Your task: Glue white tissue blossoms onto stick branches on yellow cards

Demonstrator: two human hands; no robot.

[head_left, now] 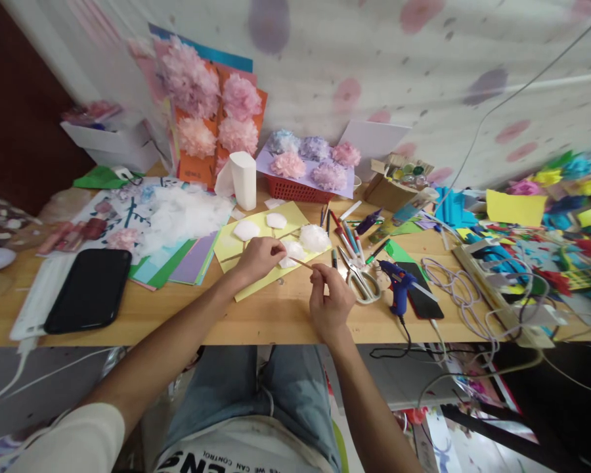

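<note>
My right hand (pixel 331 302) pinches one end of a thin brown stick (pixel 303 263), which slants up and left toward my other hand. My left hand (pixel 260 257) is closed, its thumb and fingertips pressed together near the stick's far end; what they grip is too small to make out. Beneath them lies a yellow sheet (pixel 249 289) bearing white puffs, among them a fluffy one (pixel 315 238), a smaller one partly behind the left fingertips (pixel 293 249), and two flatter white pieces (pixel 246 229) with brown strips below.
White fluff (pixel 184 213) and coloured paper (pixel 194 259) lie left, beside a black tablet (pixel 88 290). To the right are scissors (pixel 363 284), pens, a blue glue gun (pixel 398 287), a phone (pixel 423 295) and tangled cables. Paper flowers (pixel 288 165) rest on a red basket (pixel 295 190) behind.
</note>
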